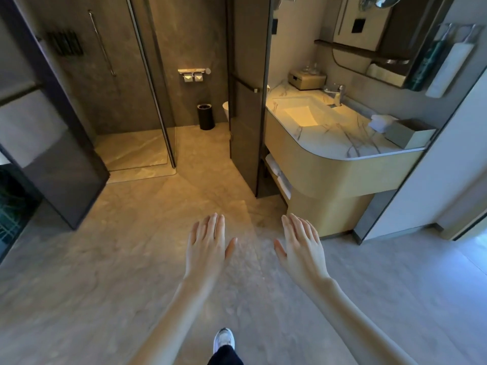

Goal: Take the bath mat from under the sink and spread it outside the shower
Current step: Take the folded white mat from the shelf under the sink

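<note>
My left hand [208, 243] and my right hand [301, 245] are stretched out flat over the floor, palms down, fingers apart, holding nothing. Ahead on the right stands a curved beige vanity with a marble sink [303, 114]. On the open shelf under it lie folded white textiles [279, 175], partly hidden by a dark partition; I cannot tell which one is the bath mat. The shower [131, 151] is at the far left behind a glass panel, with a low step at its entrance.
A dark partition panel [245, 133] stands between shower area and vanity. A black bin [206, 116] and toilet paper holders [193, 75] are at the back. A dark cabinet [52, 154] juts out on the left. A tissue box [408, 133] sits on the counter. My shoe [224, 339] is below.
</note>
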`<move>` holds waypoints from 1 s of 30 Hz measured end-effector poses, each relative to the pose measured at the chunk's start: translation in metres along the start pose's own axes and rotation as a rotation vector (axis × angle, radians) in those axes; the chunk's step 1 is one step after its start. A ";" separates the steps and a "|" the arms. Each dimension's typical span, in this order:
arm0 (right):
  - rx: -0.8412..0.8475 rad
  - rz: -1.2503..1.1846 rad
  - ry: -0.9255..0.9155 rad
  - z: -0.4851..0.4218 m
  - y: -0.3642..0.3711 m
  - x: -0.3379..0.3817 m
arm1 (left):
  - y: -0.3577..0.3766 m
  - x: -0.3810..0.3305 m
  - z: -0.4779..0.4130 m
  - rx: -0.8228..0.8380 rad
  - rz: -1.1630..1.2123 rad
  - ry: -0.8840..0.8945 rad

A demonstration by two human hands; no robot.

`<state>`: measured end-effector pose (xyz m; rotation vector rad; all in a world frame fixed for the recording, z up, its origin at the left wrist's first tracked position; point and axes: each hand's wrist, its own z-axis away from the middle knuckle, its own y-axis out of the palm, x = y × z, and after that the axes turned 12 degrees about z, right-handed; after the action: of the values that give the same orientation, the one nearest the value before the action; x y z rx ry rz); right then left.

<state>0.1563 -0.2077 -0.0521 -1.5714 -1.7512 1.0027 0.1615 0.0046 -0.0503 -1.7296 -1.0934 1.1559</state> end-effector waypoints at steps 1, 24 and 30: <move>-0.004 0.002 0.004 -0.018 0.013 0.002 | 0.004 0.008 -0.019 -0.004 0.007 0.003; 0.032 0.019 0.130 -0.377 0.248 -0.024 | 0.092 0.137 -0.447 0.012 0.002 0.133; 0.079 0.043 0.244 -0.462 0.313 -0.063 | 0.127 0.136 -0.574 0.063 0.024 0.208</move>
<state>0.7172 -0.1909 -0.0531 -1.6129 -1.5012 0.8497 0.7645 0.0122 -0.0386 -1.7737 -0.9037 0.9884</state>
